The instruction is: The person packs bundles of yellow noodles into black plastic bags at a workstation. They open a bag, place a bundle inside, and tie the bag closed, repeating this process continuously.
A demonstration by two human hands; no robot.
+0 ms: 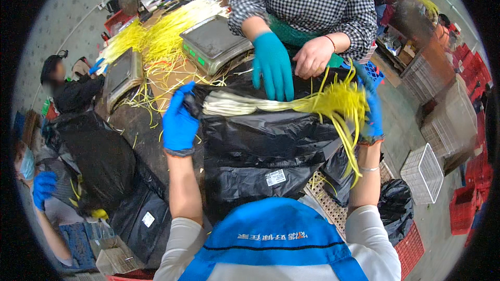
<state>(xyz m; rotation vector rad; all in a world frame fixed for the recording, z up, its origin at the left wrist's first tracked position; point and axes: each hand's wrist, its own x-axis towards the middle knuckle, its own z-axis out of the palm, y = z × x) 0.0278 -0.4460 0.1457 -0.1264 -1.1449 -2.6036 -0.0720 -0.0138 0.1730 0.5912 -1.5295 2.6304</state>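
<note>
A bundle of long yellow-and-white vegetable stalks [250, 103] lies across a black plastic bag [254, 136], white ends to the left and yellow leafy ends to the right. My left hand [180, 119], in a blue glove, grips gathered black plastic beside the white ends. My right hand [373, 113], also blue-gloved and blurred, is at the yellow tips; its fingers are partly hidden, so its hold cannot be told. Below the bundle the bag bears a printed white label [275, 177]. Across from me, a co-worker's teal-gloved hand [273, 66] reaches down to the stalks, a bare hand beside it.
Two scales [216, 41] [125, 74] and a heap of loose stalks [175, 27] stand on the table at the back left. Another co-worker's gloved hand [44, 189] is at the left by more black plastic. White crates [422, 173] and red crates [463, 208] stand at the right.
</note>
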